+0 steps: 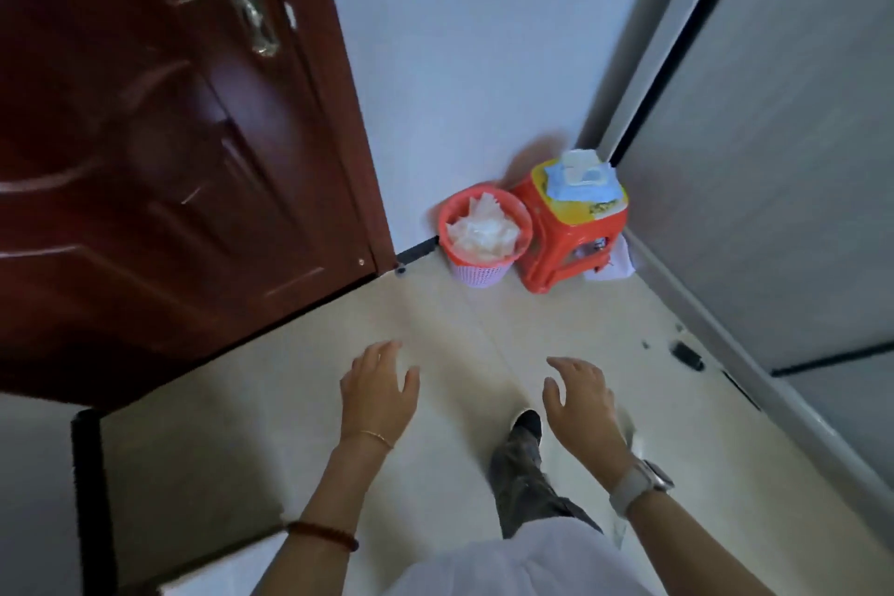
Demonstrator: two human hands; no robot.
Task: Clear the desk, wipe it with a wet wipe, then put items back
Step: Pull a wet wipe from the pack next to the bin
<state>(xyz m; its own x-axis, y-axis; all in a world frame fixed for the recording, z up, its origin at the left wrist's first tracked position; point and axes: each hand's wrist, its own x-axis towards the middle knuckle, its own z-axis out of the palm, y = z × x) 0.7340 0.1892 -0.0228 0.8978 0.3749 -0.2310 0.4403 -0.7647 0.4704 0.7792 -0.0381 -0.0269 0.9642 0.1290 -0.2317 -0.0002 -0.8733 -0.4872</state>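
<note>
Left hand: I see my left hand [379, 390] held out over the floor, palm down, fingers spread and loose — nothing in it.
Right hand: my right hand [578, 402] hangs beside it in the same way, fingers apart and empty, a pale watch [641, 486] on the wrist.
Wet wipes: the pack of wet wipes [583, 179] lies on top of the red stool [566, 237] in the far corner, its flap lifted with a white sheet poking up — well apart from both hands.
Bin: a red-rimmed basket [484, 237] touches the stool's left side, filled with crumpled white tissue.
Door: a dark red door [159, 160] stands open on my left.
Floor: pale tiles [532, 315]; one foot [525, 426] shows below my right hand.
Desk: I cannot find it in this view.
</note>
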